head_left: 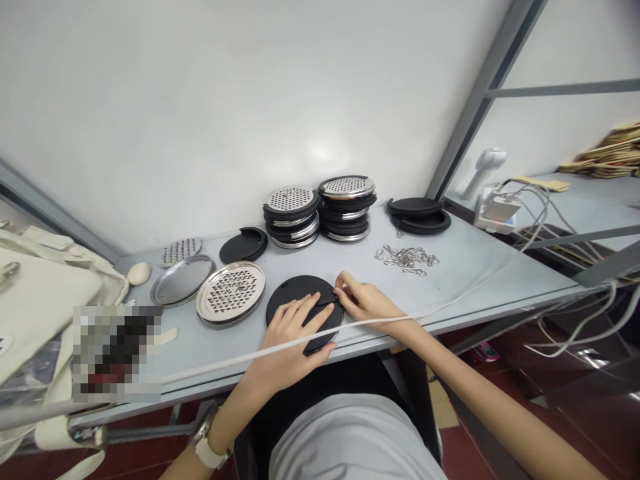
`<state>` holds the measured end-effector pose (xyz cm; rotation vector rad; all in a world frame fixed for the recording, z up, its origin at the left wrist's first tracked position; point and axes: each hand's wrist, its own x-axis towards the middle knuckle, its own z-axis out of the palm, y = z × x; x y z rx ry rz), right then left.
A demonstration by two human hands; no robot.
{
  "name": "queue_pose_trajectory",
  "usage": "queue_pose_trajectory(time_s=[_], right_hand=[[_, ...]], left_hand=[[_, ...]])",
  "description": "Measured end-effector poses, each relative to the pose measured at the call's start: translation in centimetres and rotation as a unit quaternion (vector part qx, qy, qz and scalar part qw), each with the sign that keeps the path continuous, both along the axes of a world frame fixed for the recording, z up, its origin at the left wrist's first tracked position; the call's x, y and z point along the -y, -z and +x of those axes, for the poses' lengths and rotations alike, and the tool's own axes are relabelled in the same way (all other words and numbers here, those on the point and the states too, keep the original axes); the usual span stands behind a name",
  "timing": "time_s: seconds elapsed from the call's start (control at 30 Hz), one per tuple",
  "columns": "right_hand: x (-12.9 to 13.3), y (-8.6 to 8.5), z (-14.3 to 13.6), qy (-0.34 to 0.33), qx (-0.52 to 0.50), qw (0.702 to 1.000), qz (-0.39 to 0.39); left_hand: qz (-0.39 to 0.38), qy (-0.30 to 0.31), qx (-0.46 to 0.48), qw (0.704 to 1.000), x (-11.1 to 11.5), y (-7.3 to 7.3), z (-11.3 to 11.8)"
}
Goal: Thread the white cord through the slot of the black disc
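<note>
A round black plastic disc (290, 288) lies on the table in front of me. My left hand (295, 333) rests across it, fingers stretched flat on top and the thumb at its near right edge. At the disc's right edge, my right hand (367, 301) is closed in a pinch at a notch. A small glint shows at those fingertips, but what they hold is too small to make out. Left of the disc lies a round metal grater plate (235, 290). Several bent wire clips (407, 259) lie loose to the right.
Two stacks of graters, left (293, 217) and right (347, 207), stand by the wall. Black rings (420, 217) lie at the back right, another black disc (243, 245) and metal plates (183, 280) at left. A white cable (300, 339) crosses before my arms. A bag (50, 287) sits left.
</note>
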<state>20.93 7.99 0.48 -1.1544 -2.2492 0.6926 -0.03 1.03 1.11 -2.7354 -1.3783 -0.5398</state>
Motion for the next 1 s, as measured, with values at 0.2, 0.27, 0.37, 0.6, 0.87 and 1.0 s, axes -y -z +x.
queue_pose_trajectory(time_s=[0.2, 0.27, 0.37, 0.6, 0.87, 1.0], right_hand=[[0.0, -0.07, -0.14, -0.002, -0.067, 0.998, 0.011], [-0.04, -0.1, -0.17, -0.004, -0.091, 0.996, 0.005], [-0.16, -0.01, -0.16, -0.012, -0.118, 0.993, -0.023], [-0.55, 0.54, 0.01, -0.026, -0.131, 0.99, -0.038], [0.23, -0.2, 0.06, -0.042, -0.088, 0.994, -0.046], [0.33, -0.2, 0.04, -0.044, -0.079, 0.995, -0.052]], left_hand=[[0.0, 0.001, 0.003, 1.0, -0.01, -0.07, 0.02], [-0.001, 0.002, 0.002, 1.0, 0.0, -0.09, 0.02], [-0.004, 0.001, 0.001, 1.0, -0.01, -0.1, 0.04], [-0.002, 0.0, 0.001, 1.0, -0.05, -0.04, -0.01], [-0.001, -0.004, -0.005, 1.0, -0.03, 0.01, 0.01], [0.0, -0.002, -0.005, 1.0, -0.01, 0.06, -0.06]])
